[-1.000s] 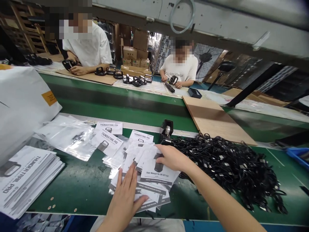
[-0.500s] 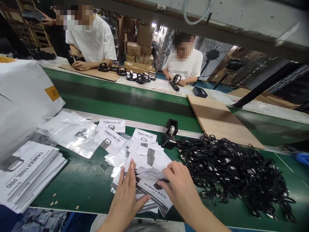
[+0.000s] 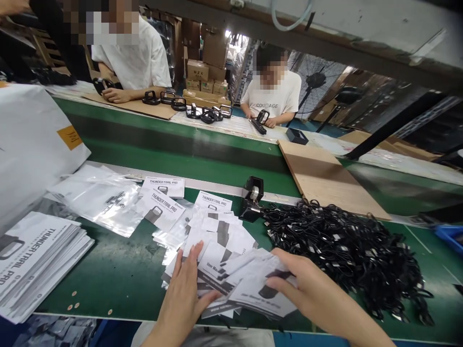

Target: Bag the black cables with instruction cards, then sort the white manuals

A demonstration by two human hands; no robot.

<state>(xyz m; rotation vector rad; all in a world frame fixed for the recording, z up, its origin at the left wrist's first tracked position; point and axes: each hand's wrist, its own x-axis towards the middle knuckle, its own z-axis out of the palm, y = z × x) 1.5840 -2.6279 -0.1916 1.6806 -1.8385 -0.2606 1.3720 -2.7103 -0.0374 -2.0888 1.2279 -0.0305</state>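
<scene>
My right hand [image 3: 304, 277] pinches the right edge of a fanned batch of printed user manuals [image 3: 249, 288], thumb on top; the front cover is blurred. My left hand [image 3: 183, 294] lies with its fingers stretched out along the left side of the manuals, thumb apart, touching them. Beneath and beyond the hands, more white booklets [image 3: 231, 230] are spread in an overlapping pile. Clear plastic bags [image 3: 168, 236] show under the pile's left side. Two THUNDERTRAIL PRO booklets [image 3: 164, 209] lie farther back on the left.
A tall stack of booklets [image 3: 47, 270] stands at left, near a white sack [image 3: 32, 144] and flat plastic bags [image 3: 104, 197]. A tape dispenser [image 3: 252, 200] and a heap of black cables [image 3: 343, 255] sit at right. Across the green conveyor [image 3: 181, 144], two people handle black parts.
My right hand has moved right with the batch of manuals, which is now fanned out farther over the table. My left hand stays by the pile. The view has shifted slightly.
</scene>
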